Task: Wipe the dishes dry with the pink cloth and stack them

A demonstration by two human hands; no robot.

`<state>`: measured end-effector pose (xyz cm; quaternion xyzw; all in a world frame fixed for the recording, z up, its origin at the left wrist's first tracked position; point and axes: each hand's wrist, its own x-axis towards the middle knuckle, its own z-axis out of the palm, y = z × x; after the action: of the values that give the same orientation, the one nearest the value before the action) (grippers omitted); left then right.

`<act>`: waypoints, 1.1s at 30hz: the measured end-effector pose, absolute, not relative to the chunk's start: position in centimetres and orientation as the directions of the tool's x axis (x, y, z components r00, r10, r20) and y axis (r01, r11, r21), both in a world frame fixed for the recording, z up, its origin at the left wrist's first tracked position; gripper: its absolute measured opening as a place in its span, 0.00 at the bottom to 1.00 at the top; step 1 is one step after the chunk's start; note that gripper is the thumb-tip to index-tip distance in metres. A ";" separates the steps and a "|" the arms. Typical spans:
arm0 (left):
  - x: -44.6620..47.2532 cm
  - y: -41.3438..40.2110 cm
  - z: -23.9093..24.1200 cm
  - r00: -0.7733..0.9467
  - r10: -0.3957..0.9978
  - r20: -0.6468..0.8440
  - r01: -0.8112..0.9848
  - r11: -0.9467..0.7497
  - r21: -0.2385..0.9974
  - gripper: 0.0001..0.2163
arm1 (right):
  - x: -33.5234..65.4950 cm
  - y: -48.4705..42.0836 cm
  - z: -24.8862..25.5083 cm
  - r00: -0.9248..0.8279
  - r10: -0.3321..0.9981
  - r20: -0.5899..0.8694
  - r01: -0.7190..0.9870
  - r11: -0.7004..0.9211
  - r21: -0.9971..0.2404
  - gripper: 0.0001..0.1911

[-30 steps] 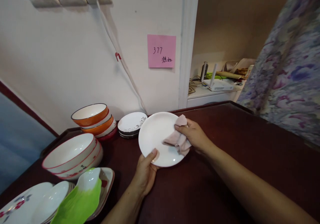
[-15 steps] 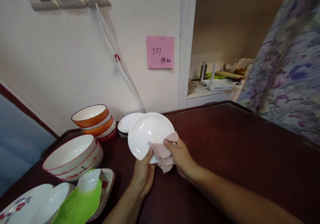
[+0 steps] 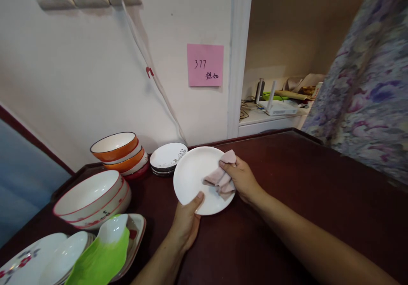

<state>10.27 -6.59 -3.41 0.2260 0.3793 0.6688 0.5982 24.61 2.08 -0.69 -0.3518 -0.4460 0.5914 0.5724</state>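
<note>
My left hand [image 3: 186,220] grips the near rim of a plain white plate [image 3: 193,174], thumb on top, holding it tilted above the dark wooden table [image 3: 302,200]. My right hand [image 3: 244,179] is closed on a crumpled pink cloth [image 3: 219,176] and presses it against the plate's right side. Both forearms reach in from the lower edge of the view.
Along the wall stand stacked orange bowls [image 3: 119,151] and a stack of small patterned plates [image 3: 167,157]. Red-rimmed white bowls [image 3: 92,198], a green leaf dish [image 3: 102,255] and flowered plates [image 3: 28,263] sit at the left. A floral curtain [image 3: 366,89] hangs at the right.
The cloth went from the plate's right side down to its lower edge and is now back up on the right side. The plate tilted left, then returned.
</note>
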 end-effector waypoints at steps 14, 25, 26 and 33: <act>9.7 -6.2 -3.0 -0.257 0.956 -0.140 -0.632 -0.057 0.773 0.25 | 21.9 -0.6 -2.2 -0.190 0.979 -0.079 -0.445 -0.157 -0.882 0.24; 9.7 -6.4 -3.3 -0.200 0.966 -0.162 -0.597 0.011 0.802 0.26 | 24.2 1.9 -1.5 0.037 0.998 0.046 -0.377 0.057 -0.924 0.18; 9.7 -6.4 -3.3 -0.216 0.964 -0.157 -0.603 -0.006 0.798 0.26 | 23.7 1.5 -2.0 0.046 0.998 0.037 -0.394 0.052 -0.918 0.19; 9.4 -6.0 -3.3 -0.327 0.929 -0.173 -0.624 -0.075 0.778 0.23 | 20.1 -3.0 -3.6 -0.108 0.988 -0.107 -0.448 -0.145 -0.882 0.22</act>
<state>9.38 -6.04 -3.27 0.1895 0.4026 0.7082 0.5482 20.07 -2.97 -3.65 -0.3802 -0.3553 0.6542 0.5489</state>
